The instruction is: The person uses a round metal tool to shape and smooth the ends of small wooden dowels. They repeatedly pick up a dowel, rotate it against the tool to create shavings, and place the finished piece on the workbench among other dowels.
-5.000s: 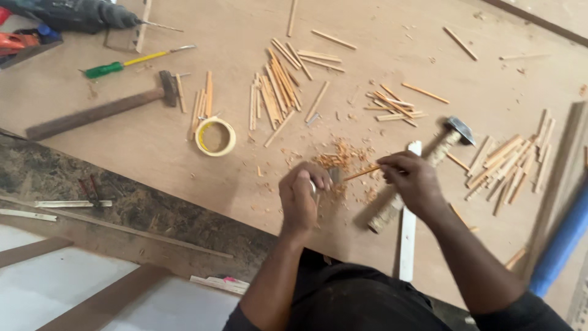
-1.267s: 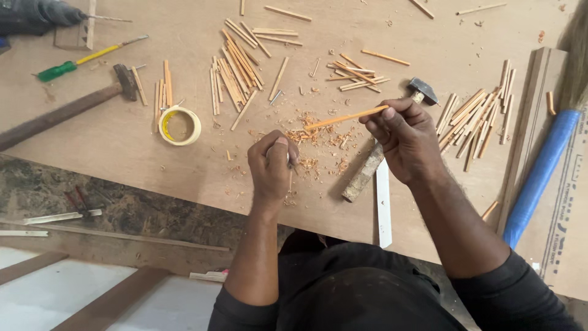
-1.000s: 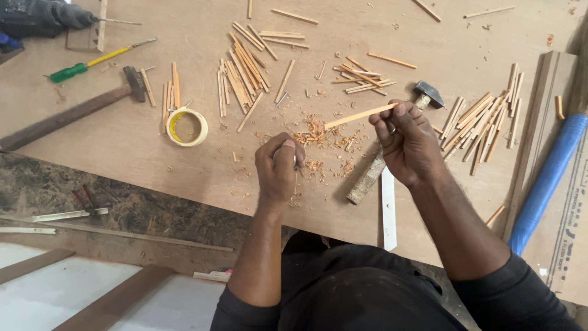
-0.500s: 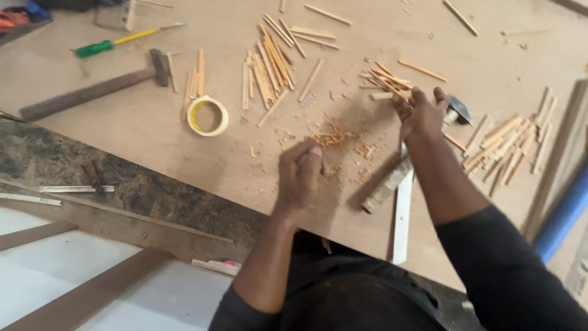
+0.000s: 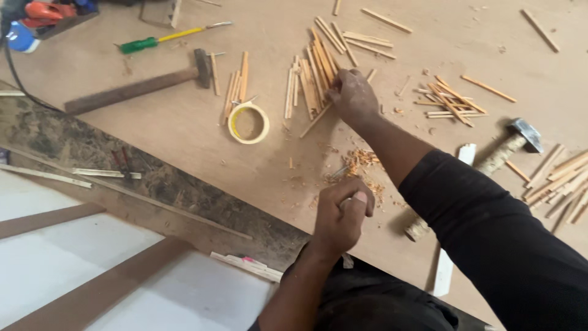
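Note:
My right hand (image 5: pixel 353 97) reaches far across the plywood board (image 5: pixel 184 132). Its bent fingers rest on a heap of thin wooden sticks (image 5: pixel 313 76). A stick (image 5: pixel 313 121) runs out from under the fingers, but the back of the hand hides any grip. Nearer my body, my left hand (image 5: pixel 342 216) is closed in a fist around a small knife. The knife's metal tip (image 5: pixel 337 173) points at a patch of wood shavings (image 5: pixel 362 163).
A wooden-handled hammer (image 5: pixel 131 89), a green and yellow screwdriver (image 5: pixel 164 37) and a roll of tape (image 5: pixel 248 122) lie to the left. Right of my arm are more stick piles (image 5: pixel 450 101) (image 5: pixel 560 178), a second hammer (image 5: pixel 511 142) and a white strip (image 5: pixel 446 270).
My right hand no longer holds the stick it was whittling. It moved from the right-hand pile to the middle heap. The left fist stayed near the shavings.

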